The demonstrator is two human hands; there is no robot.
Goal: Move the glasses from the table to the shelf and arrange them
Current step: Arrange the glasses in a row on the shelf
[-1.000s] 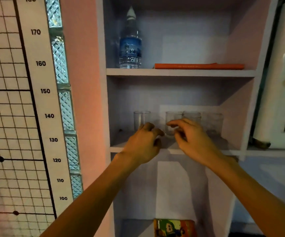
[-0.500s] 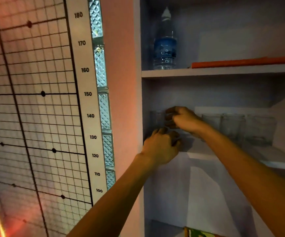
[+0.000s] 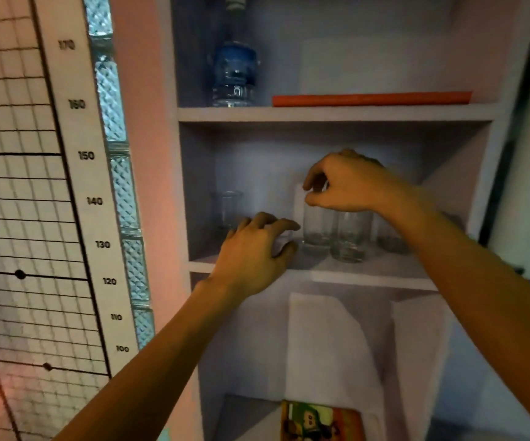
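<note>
Several clear glasses stand on the middle shelf (image 3: 352, 276) of a pale cabinet. One glass (image 3: 227, 211) stands alone at the left. Three others sit close together at the centre and right: (image 3: 317, 232), (image 3: 351, 238) and, partly behind my forearm, (image 3: 391, 240). My right hand (image 3: 349, 183) reaches in from above, its thumb and fingers pinched at the rim of the leftmost glass of the three. My left hand (image 3: 254, 253) rests at the shelf's front edge between the lone glass and the group, fingers curled and apart, with no glass seen in it.
On the upper shelf stand a water bottle (image 3: 233, 74) and a flat orange item (image 3: 371, 98). A colourful box (image 3: 321, 421) lies on the bottom shelf. A height chart (image 3: 92, 202) and glass bricks (image 3: 123, 192) cover the wall on the left.
My right hand moved from the lone left glass to the rim of a centre glass. My left hand stayed at the shelf edge. The view shifted right.
</note>
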